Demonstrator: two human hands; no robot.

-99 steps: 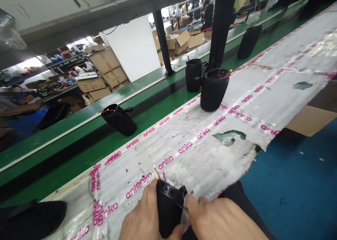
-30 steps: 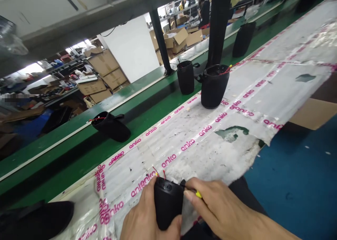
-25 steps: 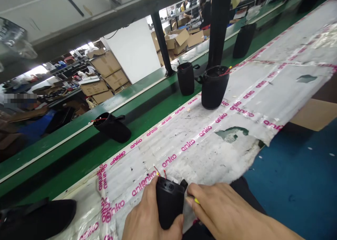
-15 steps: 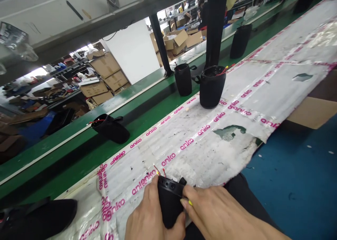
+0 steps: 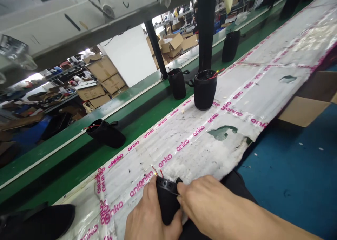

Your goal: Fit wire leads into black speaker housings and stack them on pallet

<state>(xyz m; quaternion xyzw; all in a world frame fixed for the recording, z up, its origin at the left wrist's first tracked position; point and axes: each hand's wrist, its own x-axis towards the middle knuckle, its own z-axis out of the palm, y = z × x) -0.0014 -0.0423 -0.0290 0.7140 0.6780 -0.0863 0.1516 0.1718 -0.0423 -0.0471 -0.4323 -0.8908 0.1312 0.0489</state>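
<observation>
A black fabric-covered speaker housing with a hard plastic rim is tilted near the table's front edge. My left hand wraps around it, fingers along its left side and thumb at the front. Thin red wires with small connectors stick up behind the rim, and a dark strap loop shows at its right. My right hand is closed against the rim's right side, pinching a thin tool whose tip meets the rim. Most of the tool is hidden by the fingers.
Similar housings stand on the white wrapped tabletop and on the green conveyor, with one lying on the conveyor. Another dark housing lies at lower left. A black post rises behind, and a cardboard flap juts out right.
The view has shifted slightly. My right hand has turned a little at the rim, and the yellow part of its tool no longer shows. My left hand keeps its hold.
</observation>
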